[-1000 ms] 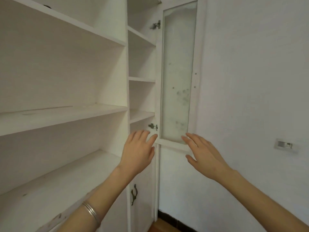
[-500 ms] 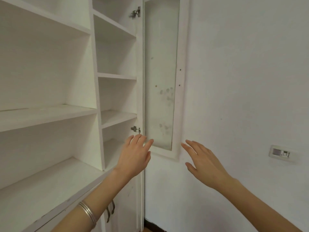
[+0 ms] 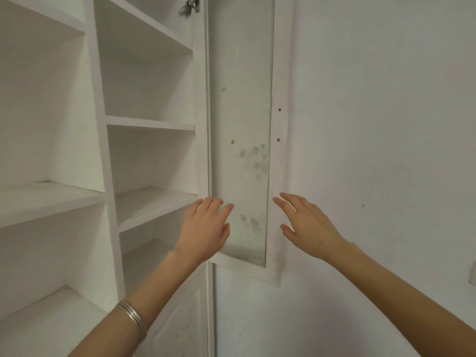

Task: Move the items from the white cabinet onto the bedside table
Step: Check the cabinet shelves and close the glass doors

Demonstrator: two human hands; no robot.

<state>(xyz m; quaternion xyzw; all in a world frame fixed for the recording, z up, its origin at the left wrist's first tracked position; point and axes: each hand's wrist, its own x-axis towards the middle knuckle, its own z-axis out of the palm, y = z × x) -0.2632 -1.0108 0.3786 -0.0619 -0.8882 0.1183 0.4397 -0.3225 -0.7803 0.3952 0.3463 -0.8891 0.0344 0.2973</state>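
We held our left hand [image 3: 206,228] and right hand [image 3: 307,225] spread and empty at frame centre, the white cabinet [image 3: 146,124] lying left, nearer our left, no items visible.

left hand [image 3: 206,228] empty, spread | right hand [image 3: 309,225] empty, spread | white cabinet [image 3: 149,124] door [image 3: 242,150] swung wide

Cabinet [image 3: 103,150] shelves left, open door [image 3: 242,124] centre, wall [image 3: 373,124] right
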